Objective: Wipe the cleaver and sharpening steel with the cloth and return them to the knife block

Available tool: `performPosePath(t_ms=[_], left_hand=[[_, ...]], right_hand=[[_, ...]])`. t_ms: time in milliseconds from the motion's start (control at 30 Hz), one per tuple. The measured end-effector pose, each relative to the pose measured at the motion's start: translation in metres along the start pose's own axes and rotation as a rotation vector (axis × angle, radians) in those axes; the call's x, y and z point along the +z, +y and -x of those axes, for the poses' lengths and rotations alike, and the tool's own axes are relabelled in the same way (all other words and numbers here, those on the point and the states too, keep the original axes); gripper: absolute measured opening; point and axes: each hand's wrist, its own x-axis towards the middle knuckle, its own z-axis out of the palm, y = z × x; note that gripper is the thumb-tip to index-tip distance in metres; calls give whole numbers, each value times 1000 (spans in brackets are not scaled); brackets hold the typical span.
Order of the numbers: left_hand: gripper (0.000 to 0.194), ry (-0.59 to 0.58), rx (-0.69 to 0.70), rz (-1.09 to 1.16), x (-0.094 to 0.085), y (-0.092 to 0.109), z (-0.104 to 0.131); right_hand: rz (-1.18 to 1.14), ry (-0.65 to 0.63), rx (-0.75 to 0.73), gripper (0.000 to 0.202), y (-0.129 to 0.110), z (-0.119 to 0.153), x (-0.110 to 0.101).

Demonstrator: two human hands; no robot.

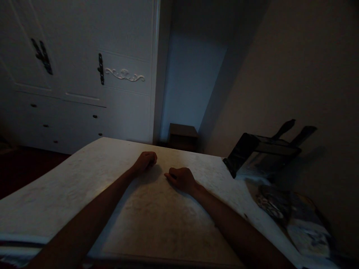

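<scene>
Exposure: low; overall dim. Light appears to enter from left of the table, whose left side reads brightest. The left arm throws a soft shadow rightward across it. Wall right of the table: dark. Cloth at its right edge: smeared. Cabinet lines behind it slant, wide-angle distortion.

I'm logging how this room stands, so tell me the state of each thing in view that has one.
Left hand: curled, nothing visible in it
Right hand: loosely curled, nothing visible in it
Wardrobe doors: closed
Drawers: closed
Tabletop: blotchy
Black-framed holder: two dark handles sticking up
Patterned bundle: rumpled
</scene>
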Motion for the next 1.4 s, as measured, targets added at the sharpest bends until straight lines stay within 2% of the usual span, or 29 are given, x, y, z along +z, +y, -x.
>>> performPosePath(t_ms=[133, 433, 733, 1033, 1400], left_hand=[[23, 36, 48, -38, 3, 1, 1], [22, 95, 64, -100, 5, 2, 6], [22, 98, 70, -125, 6, 6, 10], [23, 84, 34, -109, 6, 2, 8], [22, 66, 50, -132, 4, -4, 4]], right_hand=[[-10, 4, -8, 29, 1, 1, -1], [-29, 13, -22, 28, 3, 3, 0], [-31, -9, -24, 26, 0, 4, -5], [-49, -3, -28, 27, 0, 5, -6], [-40, 12, -23, 25, 0, 5, -4]])
